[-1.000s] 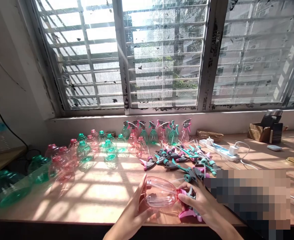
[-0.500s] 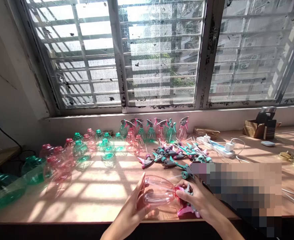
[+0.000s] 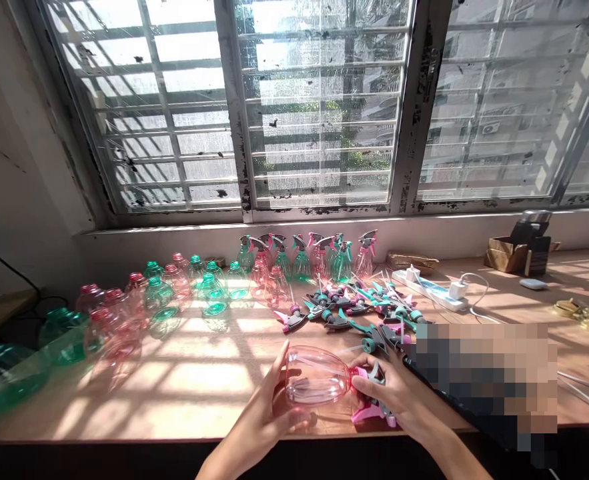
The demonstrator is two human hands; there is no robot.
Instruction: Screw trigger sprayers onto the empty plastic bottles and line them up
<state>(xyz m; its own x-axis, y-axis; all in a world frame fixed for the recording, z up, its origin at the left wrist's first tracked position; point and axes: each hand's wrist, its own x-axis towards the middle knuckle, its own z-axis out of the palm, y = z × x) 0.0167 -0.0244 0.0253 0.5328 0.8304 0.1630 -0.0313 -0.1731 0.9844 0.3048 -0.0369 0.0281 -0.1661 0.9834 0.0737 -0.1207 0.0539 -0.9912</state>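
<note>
Over a sunlit wooden bench (image 3: 124, 417), a pink plastic bottle (image 3: 317, 377) lies sideways, neck pointing right. Spread left hand (image 3: 264, 417) cups its base; right hand (image 3: 391, 393) pinches the neck beside a pink trigger sprayer (image 3: 371, 415).

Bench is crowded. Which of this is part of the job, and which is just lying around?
Job:
- clear pink spray bottle in left hand
- pink trigger sprayer head at its neck, in right hand
- loose sprayer heads
- green bottles without sprayers
- bottles with sprayers fitted

Lying about:
- white power strip
- cardboard box
- pale blue object
</note>
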